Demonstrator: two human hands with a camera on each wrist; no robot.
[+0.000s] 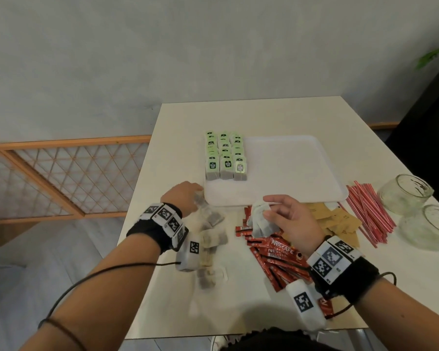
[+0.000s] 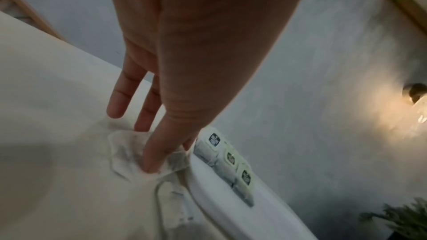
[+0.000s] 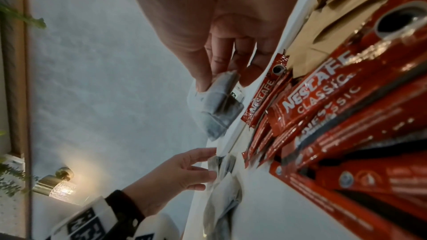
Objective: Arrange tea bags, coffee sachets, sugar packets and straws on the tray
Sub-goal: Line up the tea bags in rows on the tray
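Observation:
A white tray (image 1: 297,173) lies mid-table, with green-tagged tea bags (image 1: 225,158) in three neat rows at its left end. My left hand (image 1: 197,196) is at the tray's near-left corner, where thumb and forefinger pinch a loose tea bag (image 2: 126,154) lying on the table. My right hand (image 1: 266,211) hovers in front of the tray and grips a small bunch of tea bags (image 1: 260,222) between thumb and fingers (image 3: 203,81). More loose tea bags (image 1: 211,239) lie under my left wrist. Red coffee sachets (image 1: 276,257), brown sugar packets (image 1: 340,224) and red striped straws (image 1: 368,214) lie along the tray's near side.
Two empty glass jars (image 1: 406,193) (image 1: 431,226) stand at the table's right edge beside the straws. The right two thirds of the tray hold nothing. The table's left edge (image 1: 147,198) runs close to my left hand. A dark chair or cabinet (image 1: 428,138) stands far right.

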